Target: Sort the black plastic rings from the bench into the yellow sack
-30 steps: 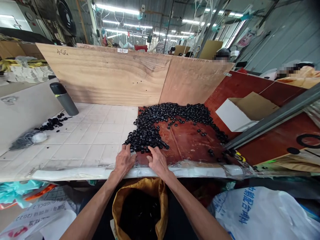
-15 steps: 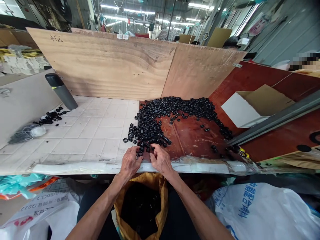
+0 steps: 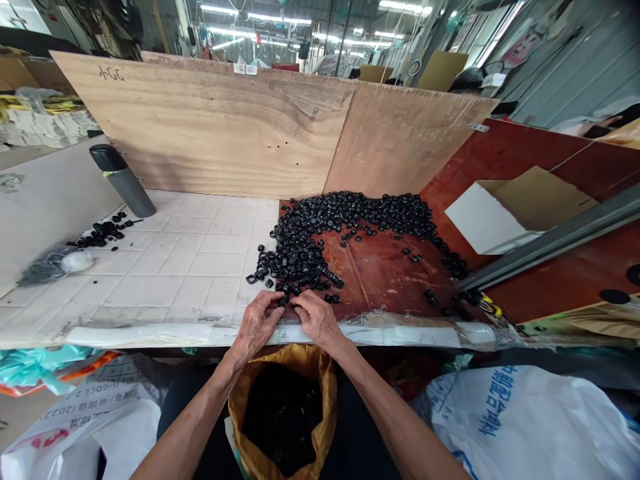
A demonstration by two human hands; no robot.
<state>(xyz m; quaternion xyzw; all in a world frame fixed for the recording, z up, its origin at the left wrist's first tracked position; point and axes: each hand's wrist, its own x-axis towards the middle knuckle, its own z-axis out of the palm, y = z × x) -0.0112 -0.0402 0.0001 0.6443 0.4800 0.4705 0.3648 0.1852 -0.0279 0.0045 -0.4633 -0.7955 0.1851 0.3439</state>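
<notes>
A curved heap of small black plastic parts (image 3: 345,205), some of them ring-shaped, lies on the table. My left hand (image 3: 257,322) is at the near end of this heap, with thumb and fingers curled round a few parts at the front edge. Facing it, my right hand (image 3: 319,321) has its fingers bent together on the same parts, the fingertips almost meeting those of my left. Exactly which pieces each hand grips is partly hidden. Below the hands, between my legs, an orange-yellow sack (image 3: 327,407) stands with its mouth open and dark contents inside.
A plywood board (image 3: 215,127) closes off the back. To the left are a grey bottle (image 3: 131,190), a bag of black pieces (image 3: 43,267) and some loose pieces. An open carton (image 3: 493,217) sits at right behind a metal bar (image 3: 555,233). White tape (image 3: 175,335) covers the front edge.
My right hand has moved slightly left and its fingertips have come closer to my left hand. A few black parts now show to the right of my right fingers.
</notes>
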